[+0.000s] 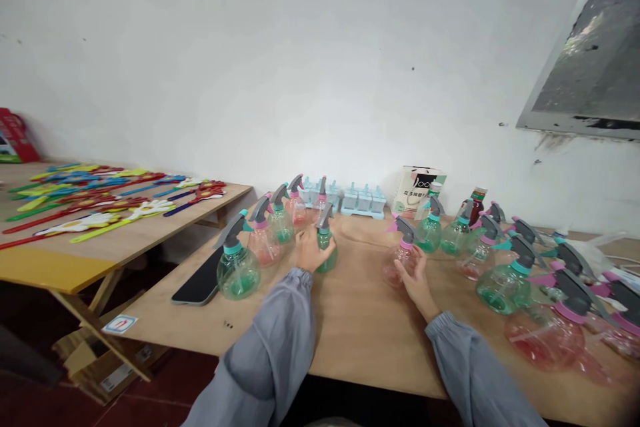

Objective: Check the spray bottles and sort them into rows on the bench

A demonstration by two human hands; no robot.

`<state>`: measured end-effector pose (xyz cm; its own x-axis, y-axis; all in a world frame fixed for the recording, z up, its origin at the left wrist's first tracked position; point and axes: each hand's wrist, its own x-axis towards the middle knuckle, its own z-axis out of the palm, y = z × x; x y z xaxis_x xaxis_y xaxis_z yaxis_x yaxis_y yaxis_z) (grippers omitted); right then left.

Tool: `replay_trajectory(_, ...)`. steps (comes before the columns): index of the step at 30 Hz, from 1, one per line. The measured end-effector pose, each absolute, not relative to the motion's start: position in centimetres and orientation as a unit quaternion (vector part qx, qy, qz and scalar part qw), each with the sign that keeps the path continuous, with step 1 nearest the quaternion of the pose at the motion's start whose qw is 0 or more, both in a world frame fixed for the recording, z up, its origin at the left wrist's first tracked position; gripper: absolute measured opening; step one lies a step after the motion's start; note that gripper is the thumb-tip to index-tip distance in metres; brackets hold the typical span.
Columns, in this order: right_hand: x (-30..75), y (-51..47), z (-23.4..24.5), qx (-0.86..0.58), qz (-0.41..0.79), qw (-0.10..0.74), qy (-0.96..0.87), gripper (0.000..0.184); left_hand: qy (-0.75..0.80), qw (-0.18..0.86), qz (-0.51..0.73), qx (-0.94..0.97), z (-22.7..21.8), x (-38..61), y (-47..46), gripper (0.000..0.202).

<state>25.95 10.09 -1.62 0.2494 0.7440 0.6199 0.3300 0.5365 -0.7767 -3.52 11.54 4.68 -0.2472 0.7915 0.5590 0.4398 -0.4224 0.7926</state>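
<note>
My left hand (313, 250) is wrapped round a green spray bottle (327, 255) with a grey trigger head, at the middle of the wooden table. Farther right, my right hand (415, 273) grips a pink spray bottle (393, 267) with a grey and pink head. Both bottles stand upright. Left of my left hand are a clear green spray bottle (239, 275) with a teal collar, a pink spray bottle (264, 243) and several more behind. Beyond my right hand stand several other green and pink bottles, among them a large pink one (545, 333).
A black phone (199, 280) lies at the table's left edge. Light blue popsicle molds (363, 202) and a printed box (415, 192) stand against the wall. A red-brown bottle (477, 205) is at the back right. Colourful hand-shaped plastic toys (145, 210) cover another table (55, 270) at left.
</note>
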Motion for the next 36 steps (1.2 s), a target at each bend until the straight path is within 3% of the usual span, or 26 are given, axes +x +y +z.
replay_trajectory(5, 26.1, 10.4, -2.0, -0.439, 0.206, 0.632, -0.605, 0.082, 0.604, 0.093, 0.574, 0.545, 4.1, -4.5, 13.2, 0.062)
replay_trajectory(12, 25.3, 9.6, -1.8, -0.430, 0.243, 0.597, -0.632, 0.086, 0.615, 0.106, 0.523, 0.581, 2.5, -6.0, 16.4, 0.092)
replay_trajectory(22, 24.9, 9.4, -1.8, -0.430, 0.287, 0.553, -0.653, 0.090, 0.614, 0.070, 0.556, 0.556, 2.3, -5.8, 16.1, 0.089)
replay_trajectory(26, 23.5, 8.3, -2.2, -0.430, 0.285, 0.513, -0.686, 0.093, 0.470, 0.011, 0.628, 0.620, 3.0, -3.1, 13.0, 0.072)
replay_trajectory(29, 21.4, 7.0, -2.8, -0.418, 0.254, 0.489, -0.722, 0.092, 0.377, 0.084, 0.588, 0.710, 3.4, 0.5, 10.3, 0.081)
replay_trajectory(33, 20.5, 6.8, -3.2, -0.377, 0.219, 0.446, -0.782, 0.096, 0.400, 0.164, 0.569, 0.699, 4.3, 3.7, 7.8, 0.086)
replay_trajectory(36, 23.1, 9.0, -1.7, -0.410, 0.167, 0.519, -0.731, 0.076, 0.414, 0.173, 0.589, 0.672, 4.8, 3.5, 7.6, 0.078)
